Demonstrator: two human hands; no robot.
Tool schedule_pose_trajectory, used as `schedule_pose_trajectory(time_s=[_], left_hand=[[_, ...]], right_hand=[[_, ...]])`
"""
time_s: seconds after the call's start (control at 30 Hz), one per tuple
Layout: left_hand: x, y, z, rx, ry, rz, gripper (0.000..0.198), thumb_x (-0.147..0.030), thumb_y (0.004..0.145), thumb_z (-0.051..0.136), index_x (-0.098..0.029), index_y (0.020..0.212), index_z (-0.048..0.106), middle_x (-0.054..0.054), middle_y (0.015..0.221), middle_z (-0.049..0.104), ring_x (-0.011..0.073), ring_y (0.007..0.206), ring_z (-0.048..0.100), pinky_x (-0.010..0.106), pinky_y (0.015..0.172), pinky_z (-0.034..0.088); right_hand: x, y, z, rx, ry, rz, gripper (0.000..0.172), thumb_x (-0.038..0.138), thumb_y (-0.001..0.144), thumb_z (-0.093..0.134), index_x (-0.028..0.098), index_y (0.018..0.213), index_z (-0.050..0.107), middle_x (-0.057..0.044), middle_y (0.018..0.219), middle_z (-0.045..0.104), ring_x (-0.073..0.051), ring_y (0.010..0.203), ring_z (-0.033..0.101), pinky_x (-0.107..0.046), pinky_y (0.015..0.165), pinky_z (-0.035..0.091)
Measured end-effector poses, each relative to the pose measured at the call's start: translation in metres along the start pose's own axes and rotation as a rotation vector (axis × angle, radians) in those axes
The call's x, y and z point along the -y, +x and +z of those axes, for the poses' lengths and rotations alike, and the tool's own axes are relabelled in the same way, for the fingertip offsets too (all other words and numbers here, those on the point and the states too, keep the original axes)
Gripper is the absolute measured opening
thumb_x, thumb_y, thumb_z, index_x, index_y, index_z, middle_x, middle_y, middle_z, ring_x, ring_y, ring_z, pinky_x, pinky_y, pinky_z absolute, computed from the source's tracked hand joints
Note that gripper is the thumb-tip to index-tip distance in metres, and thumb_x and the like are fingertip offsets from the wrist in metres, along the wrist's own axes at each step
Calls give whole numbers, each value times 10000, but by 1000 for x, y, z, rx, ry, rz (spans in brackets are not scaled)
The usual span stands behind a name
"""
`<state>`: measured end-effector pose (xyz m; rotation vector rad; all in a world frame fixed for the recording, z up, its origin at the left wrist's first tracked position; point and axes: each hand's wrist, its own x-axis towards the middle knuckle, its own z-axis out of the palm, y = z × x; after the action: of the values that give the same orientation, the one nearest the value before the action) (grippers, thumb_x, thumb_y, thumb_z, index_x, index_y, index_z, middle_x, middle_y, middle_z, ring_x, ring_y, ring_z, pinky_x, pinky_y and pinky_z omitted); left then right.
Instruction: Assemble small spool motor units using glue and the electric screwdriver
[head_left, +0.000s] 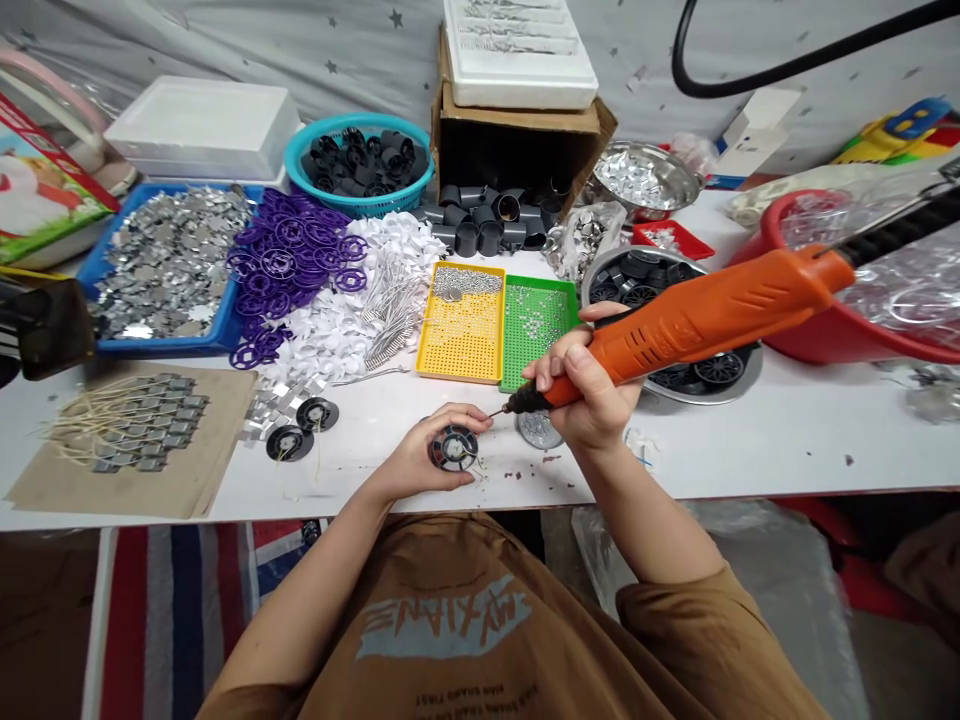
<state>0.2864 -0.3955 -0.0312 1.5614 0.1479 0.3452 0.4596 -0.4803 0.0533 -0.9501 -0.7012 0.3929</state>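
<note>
My left hand (427,455) is wrapped round a black round spoked housing (454,449) above the front of the table. An orange electric screwdriver (690,320) is gripped in my right hand (596,385), its bit pointing left and ending close to my left fingertips. Whether the bit carries a screw is too small to tell. Just beyond the hands lie a yellow perforated tray (459,345) and a green one (517,375), both holding small screws. A round grey disc (538,430) rests on the table beneath the screwdriver's tip.
Two black round parts with wires (290,442) lie to the left, beside cardboard bearing several wired grey blocks (150,425). Behind are a blue tray (169,345) of metal pieces, purple rings (289,250), and a turquoise basket (360,205). A red tub (825,335) stands right.
</note>
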Motion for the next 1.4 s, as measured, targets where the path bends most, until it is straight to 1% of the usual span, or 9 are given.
schedule_pose_trajectory(time_s=[0.13, 0.23, 0.43, 0.63, 0.87, 1.03, 1.27, 1.33, 1.4], left_hand=[[8, -1, 8, -141, -355, -97, 534, -321, 636, 830, -189, 1107, 616, 136, 1287, 541, 321, 1203, 564, 453, 1047, 406], [12, -2, 11, -223, -474, -147, 566, -345, 600, 849, -172, 1089, 621, 149, 1289, 569, 330, 1212, 558, 465, 1062, 394], [14, -2, 10, -222, -415, -154, 561, -316, 592, 855, -179, 1089, 635, 137, 1290, 579, 312, 1225, 541, 438, 1049, 407], [13, 0, 8, -216, -414, -154, 541, -271, 599, 851, -191, 1092, 643, 113, 1270, 581, 280, 1194, 549, 403, 1018, 437], [9, 1, 8, -218, -387, -163, 533, -280, 588, 859, -193, 1069, 648, 107, 1259, 594, 268, 1150, 578, 396, 1005, 443], [10, 2, 7, -213, -361, -163, 524, -279, 593, 858, -189, 1067, 654, 111, 1263, 599, 278, 1168, 567, 386, 996, 433], [8, 2, 8, -209, -428, -190, 498, -224, 613, 848, -186, 1068, 649, 98, 1219, 609, 241, 1071, 613, 366, 986, 449], [10, 1, 7, -222, -455, -205, 533, -215, 623, 842, -203, 1108, 622, 91, 1206, 609, 239, 1066, 614, 372, 962, 472], [12, -1, 5, -259, -438, -219, 582, -212, 628, 841, -223, 1151, 586, 80, 1156, 623, 227, 1034, 622, 352, 901, 503]], right_hand=[[-3, -2, 3, 17, 24, -13, 307, 309, 770, 695, 257, 1010, 511, 103, 564, 519, -98, 413, 520, -309, 523, 570], [-7, -3, 4, 14, 11, -10, 307, 329, 764, 700, 261, 999, 513, 105, 555, 513, -98, 408, 518, -308, 520, 570], [-11, -6, 8, 54, 24, -4, 313, 329, 776, 700, 269, 1010, 500, 107, 559, 530, -101, 404, 516, -318, 517, 572], [-17, -11, 10, 115, -2, 20, 335, 310, 788, 693, 268, 1040, 476, 107, 560, 536, -110, 427, 545, -315, 534, 580], [-19, -14, 11, 149, 38, -5, 295, 222, 814, 666, 268, 1033, 474, 97, 581, 549, -106, 452, 552, -300, 540, 575], [-20, -12, 11, 151, 32, -21, 296, 230, 814, 669, 261, 1043, 484, 99, 582, 552, -103, 450, 554, -293, 537, 575], [-21, -13, 11, 162, 40, -4, 309, 234, 813, 672, 264, 1051, 477, 102, 585, 549, -103, 454, 547, -306, 554, 580], [-20, -12, 10, 157, 39, -22, 299, 230, 813, 672, 259, 1047, 487, 100, 583, 552, -101, 450, 545, -301, 547, 576], [-17, -9, 10, 144, 43, -45, 286, 233, 812, 673, 252, 1041, 502, 98, 580, 553, -99, 442, 541, -296, 536, 574]])
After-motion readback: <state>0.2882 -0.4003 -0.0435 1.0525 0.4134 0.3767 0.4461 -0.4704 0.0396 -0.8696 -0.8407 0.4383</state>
